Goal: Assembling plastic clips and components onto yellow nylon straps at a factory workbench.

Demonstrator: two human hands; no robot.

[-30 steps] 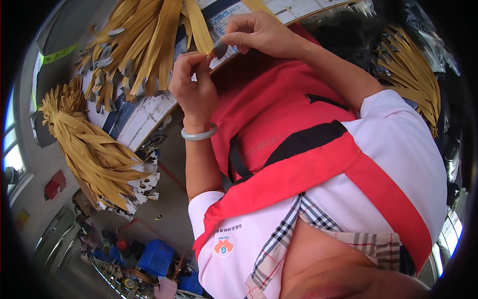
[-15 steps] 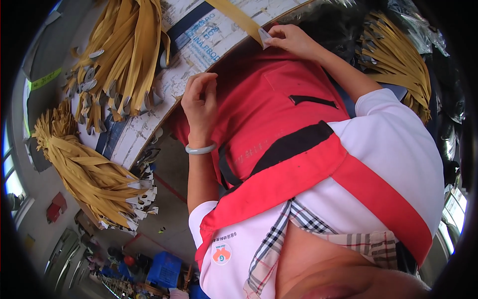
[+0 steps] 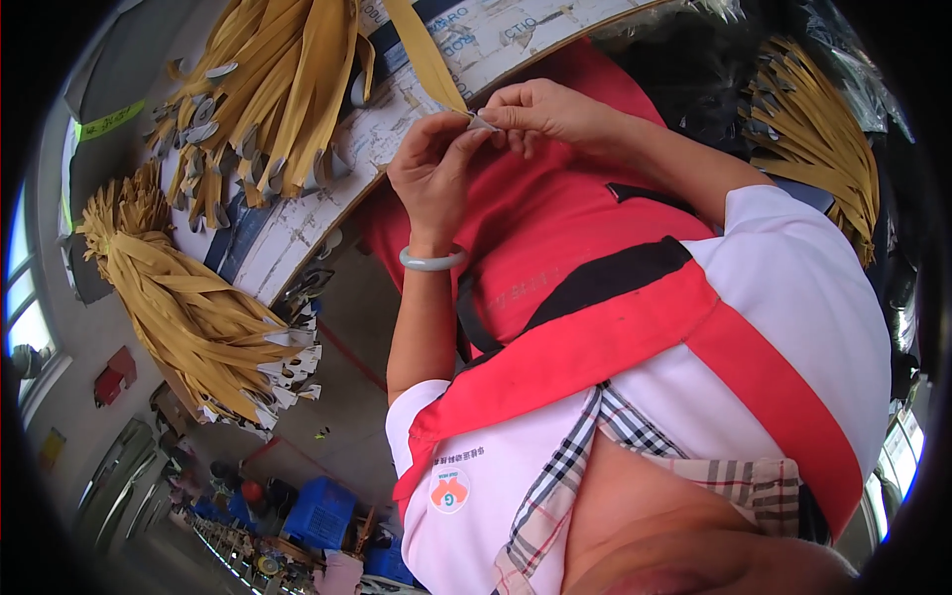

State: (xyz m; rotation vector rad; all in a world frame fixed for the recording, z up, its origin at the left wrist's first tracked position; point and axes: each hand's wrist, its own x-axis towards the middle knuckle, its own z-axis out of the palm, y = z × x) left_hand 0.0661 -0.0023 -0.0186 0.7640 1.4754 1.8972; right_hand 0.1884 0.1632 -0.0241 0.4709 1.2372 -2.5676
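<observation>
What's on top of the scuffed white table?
A bundle of flat yellow fabric strips with grey tips; another yellow strip extends over it to the left hand. Whatever lies beneath the bundle is covered.

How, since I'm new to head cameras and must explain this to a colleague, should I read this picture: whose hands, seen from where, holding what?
There is no machine: these are a person's own bare hands. The camera is worn on the head, the left of two, looking down; its fisheye lens bends straight edges near the rim.

The left hand, with a pale bracelet at its wrist, and the right hand meet at the pale end of a yellow strip. Both pinch it; those fingertips are the grip.

On the worn white table lies a heap of similar strips. More yellow strips are gathered in a left bunch and a right bunch.
</observation>
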